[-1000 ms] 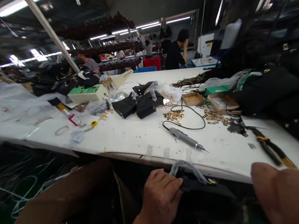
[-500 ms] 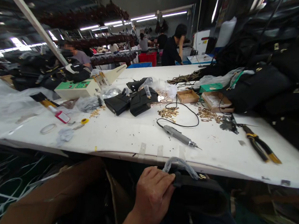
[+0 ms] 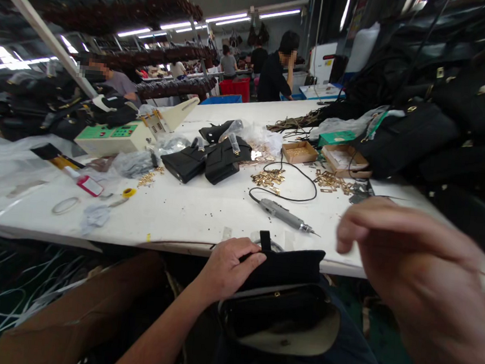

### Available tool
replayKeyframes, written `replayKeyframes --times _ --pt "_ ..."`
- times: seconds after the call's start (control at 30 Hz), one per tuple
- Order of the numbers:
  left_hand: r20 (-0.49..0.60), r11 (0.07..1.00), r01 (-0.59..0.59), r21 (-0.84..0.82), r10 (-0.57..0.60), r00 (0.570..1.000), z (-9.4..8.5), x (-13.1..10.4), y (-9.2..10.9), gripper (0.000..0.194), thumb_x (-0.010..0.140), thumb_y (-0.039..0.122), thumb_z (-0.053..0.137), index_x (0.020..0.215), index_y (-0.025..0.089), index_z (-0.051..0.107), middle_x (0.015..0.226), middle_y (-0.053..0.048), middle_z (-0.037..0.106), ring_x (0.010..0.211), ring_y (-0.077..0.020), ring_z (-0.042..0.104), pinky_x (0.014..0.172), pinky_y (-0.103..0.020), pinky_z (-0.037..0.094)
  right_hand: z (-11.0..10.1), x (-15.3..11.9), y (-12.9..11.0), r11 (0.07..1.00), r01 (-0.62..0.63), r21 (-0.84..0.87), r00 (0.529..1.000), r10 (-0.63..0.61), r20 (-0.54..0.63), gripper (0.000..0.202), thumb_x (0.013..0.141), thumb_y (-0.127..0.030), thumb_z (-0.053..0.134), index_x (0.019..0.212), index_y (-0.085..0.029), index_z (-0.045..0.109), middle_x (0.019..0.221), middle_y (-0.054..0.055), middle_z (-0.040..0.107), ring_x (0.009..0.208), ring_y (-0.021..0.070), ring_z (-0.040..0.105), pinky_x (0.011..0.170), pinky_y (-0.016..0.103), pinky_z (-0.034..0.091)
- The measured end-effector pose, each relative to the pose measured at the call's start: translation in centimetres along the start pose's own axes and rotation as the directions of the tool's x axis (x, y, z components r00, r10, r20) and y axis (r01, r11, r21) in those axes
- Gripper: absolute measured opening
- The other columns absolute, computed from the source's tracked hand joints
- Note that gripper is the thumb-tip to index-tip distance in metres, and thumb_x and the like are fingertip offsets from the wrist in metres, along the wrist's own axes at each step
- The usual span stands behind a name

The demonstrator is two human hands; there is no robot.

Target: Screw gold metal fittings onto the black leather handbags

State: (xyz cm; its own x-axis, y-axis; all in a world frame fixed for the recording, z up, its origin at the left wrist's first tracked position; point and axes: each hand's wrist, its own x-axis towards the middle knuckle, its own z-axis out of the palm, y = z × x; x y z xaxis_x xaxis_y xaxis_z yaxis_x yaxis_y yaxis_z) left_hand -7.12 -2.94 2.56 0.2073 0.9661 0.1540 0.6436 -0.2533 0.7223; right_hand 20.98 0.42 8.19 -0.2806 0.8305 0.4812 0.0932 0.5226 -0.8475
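A black handbag (image 3: 280, 332) rests on my lap, its mouth open and a pale lining showing inside. Its raised flap (image 3: 292, 268) is pinched at the left end by my left hand (image 3: 233, 266), beside a small upright black tab (image 3: 265, 240). My right hand (image 3: 417, 271) is in the air at the right, over the table's front edge and apart from the bag. It is blurred, its fingers loosely bent with nothing visible in them. A grey electric screwdriver (image 3: 286, 214) lies on the table, its tip pointing right.
On the white table (image 3: 189, 211) are black bags (image 3: 222, 163), gold metal fittings (image 3: 268, 177), cardboard trays (image 3: 299, 153), a red-and-white bottle (image 3: 90, 185) and a green-topped machine (image 3: 114, 137). Black bags (image 3: 416, 135) pile at the right. A cardboard box (image 3: 87, 310) stands lower left. Several people are beyond.
My right hand has come into view at the right, covering the pliers' place. The bag's flap is now up and its mouth shows. My left hand has shifted slightly left and up.
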Motion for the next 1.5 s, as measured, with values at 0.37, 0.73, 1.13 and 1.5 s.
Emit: replayKeyframes --times 0.37,0.73,1.13,1.5 --pt "0.268 0.953 0.299 -0.059 -0.273 0.924 3.7 1.9 -5.5 0.034 0.094 0.044 0.055 0.077 0.019 0.07 0.071 0.001 0.064 0.07 -0.0156 0.058 0.067 -0.026 0.041 7.1 -1.6 11.4 0.796 -0.092 -0.598 0.798 0.418 0.434 0.027 0.099 -0.036 0.056 0.115 -0.03 0.077 0.111 0.003 0.079 0.103 0.0284 0.074 0.091 0.041 0.056" --pt "0.108 0.947 0.317 -0.047 -0.31 0.944 5.6 2.8 -5.3 0.027 0.093 0.034 0.058 0.11 0.028 0.078 0.11 0.0 0.079 0.102 -0.0218 0.071 0.087 -0.029 0.051 8.3 -0.4 12.5 0.812 0.002 -0.584 0.951 0.179 0.252 0.028 0.097 -0.033 0.063 0.122 -0.026 0.072 0.109 0.007 0.075 0.096 0.0229 0.072 0.084 0.034 0.054" --pt "0.095 0.973 0.179 -0.147 -0.167 0.981 5.5 2.1 -5.3 0.018 0.09 0.029 0.061 0.099 0.024 0.076 0.101 -0.001 0.077 0.095 -0.0193 0.069 0.09 -0.029 0.049 8.8 1.9 13.1 0.934 -0.302 -0.192 0.823 0.357 0.443 0.022 0.094 -0.036 0.061 0.098 -0.023 0.079 0.094 0.003 0.076 0.088 0.0199 0.069 0.082 0.03 0.052" --pt "0.023 0.965 0.193 0.179 -0.2 0.979 5.3 1.4 -6.3 0.03 0.101 0.04 0.049 0.108 0.024 0.074 0.108 -0.004 0.078 0.101 -0.0243 0.07 0.092 -0.036 0.047 -2.9 -0.6 11.3 0.767 -0.346 -0.54 0.708 0.591 0.386 0.02 0.087 -0.038 0.065 0.097 -0.027 0.078 0.093 0.004 0.077 0.085 0.0235 0.07 0.078 0.033 0.053"
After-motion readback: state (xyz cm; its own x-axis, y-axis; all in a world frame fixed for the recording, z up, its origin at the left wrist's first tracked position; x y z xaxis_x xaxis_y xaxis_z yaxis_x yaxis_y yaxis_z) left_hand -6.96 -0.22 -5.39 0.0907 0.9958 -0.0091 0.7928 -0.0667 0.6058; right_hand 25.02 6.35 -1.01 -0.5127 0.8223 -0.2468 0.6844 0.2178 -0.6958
